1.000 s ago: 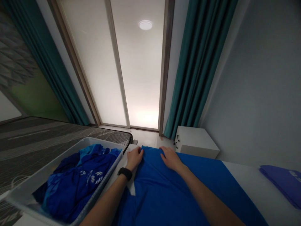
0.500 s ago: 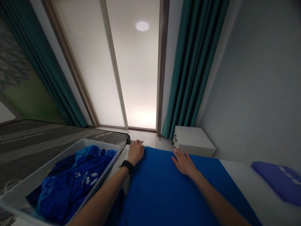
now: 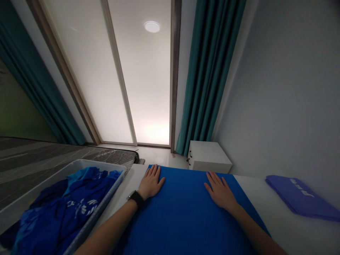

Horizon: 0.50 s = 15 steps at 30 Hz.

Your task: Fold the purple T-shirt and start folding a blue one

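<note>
A bright blue garment [image 3: 183, 209] lies spread flat on a white table [image 3: 268, 219] in front of me. My left hand [image 3: 151, 182], with a dark watch on the wrist, rests flat on its far left corner, fingers stretched out. My right hand [image 3: 220, 191] lies flat on the garment's far right part, fingers spread. Neither hand holds anything.
A grey bin [image 3: 106, 202] at the left holds several crumpled blue garments [image 3: 61, 212]. A folded purple-blue garment [image 3: 297, 198] lies at the table's right. Beyond the table stand a white cabinet [image 3: 209, 161], teal curtains [image 3: 204, 78], a frosted sliding door and a dark mattress [image 3: 53, 159].
Both hands let go of the bunched far edge and slid apart, left hand to the left corner, right hand rightward. The cloth now lies smooth and flat. My view shifted right.
</note>
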Each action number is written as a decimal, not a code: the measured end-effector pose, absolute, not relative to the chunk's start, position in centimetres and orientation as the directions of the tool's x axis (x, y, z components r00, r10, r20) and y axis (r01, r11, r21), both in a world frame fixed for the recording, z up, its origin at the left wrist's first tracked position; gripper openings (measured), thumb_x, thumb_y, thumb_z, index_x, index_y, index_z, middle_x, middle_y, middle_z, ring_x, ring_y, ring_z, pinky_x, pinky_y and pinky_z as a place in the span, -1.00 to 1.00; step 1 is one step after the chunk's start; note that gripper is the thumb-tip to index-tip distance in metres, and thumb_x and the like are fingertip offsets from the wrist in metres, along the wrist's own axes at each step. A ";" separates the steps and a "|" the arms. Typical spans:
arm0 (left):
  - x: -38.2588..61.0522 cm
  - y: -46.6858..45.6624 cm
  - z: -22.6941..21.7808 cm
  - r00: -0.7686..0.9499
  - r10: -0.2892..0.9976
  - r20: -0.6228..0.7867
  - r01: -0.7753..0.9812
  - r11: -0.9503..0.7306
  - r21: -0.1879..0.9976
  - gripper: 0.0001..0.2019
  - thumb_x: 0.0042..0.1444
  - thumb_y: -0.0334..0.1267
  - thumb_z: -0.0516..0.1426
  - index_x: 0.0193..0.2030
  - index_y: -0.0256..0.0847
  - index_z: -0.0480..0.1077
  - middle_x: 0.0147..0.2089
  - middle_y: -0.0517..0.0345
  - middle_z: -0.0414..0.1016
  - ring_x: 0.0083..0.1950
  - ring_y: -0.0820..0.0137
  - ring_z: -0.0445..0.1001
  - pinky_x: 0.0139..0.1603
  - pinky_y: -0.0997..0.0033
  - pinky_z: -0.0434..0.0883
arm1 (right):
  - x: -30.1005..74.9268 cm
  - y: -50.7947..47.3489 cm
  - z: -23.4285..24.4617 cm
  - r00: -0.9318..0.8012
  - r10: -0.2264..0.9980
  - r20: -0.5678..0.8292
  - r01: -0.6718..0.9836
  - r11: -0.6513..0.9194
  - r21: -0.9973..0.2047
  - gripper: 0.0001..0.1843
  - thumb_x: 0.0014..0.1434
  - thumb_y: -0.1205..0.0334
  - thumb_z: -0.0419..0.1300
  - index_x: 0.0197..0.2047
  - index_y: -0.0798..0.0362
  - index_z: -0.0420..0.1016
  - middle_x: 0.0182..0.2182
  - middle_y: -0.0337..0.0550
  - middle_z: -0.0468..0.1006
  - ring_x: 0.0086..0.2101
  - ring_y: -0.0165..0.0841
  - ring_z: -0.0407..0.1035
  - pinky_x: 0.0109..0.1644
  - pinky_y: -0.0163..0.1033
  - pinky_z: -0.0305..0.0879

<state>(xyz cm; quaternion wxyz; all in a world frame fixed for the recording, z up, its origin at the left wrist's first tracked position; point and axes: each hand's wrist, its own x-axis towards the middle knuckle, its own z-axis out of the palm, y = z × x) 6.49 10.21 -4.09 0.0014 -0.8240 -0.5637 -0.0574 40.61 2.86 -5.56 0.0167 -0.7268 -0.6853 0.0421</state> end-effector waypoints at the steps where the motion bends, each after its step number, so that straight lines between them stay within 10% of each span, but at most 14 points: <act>1: 6.6 10.6 -3.9 0.358 0.929 0.089 0.930 -0.364 0.058 -0.33 0.34 0.07 -0.15 0.43 -0.37 0.05 0.47 -0.12 -0.03 0.49 0.15 -0.10 0.46 0.12 -0.08 | 40.7 3.2 -5.4 0.059 0.997 -0.042 0.994 -0.063 -0.084 -0.20 0.33 -0.20 -0.38 0.46 0.10 -0.11 0.43 -0.14 -0.12 0.39 -0.24 -0.27 0.43 0.05 -0.39; 15: 4.6 5.8 -4.0 0.498 0.853 0.159 0.850 -0.516 0.106 -0.34 0.33 0.11 -0.13 0.45 -0.22 0.03 0.49 0.01 -0.09 0.49 0.19 -0.08 0.44 0.13 0.00 | 41.5 -0.7 -5.5 0.037 0.997 -0.072 0.991 -0.046 -0.127 -0.23 0.34 -0.15 -0.30 0.45 0.14 -0.07 0.43 -0.06 -0.09 0.39 -0.21 -0.23 0.44 0.02 -0.35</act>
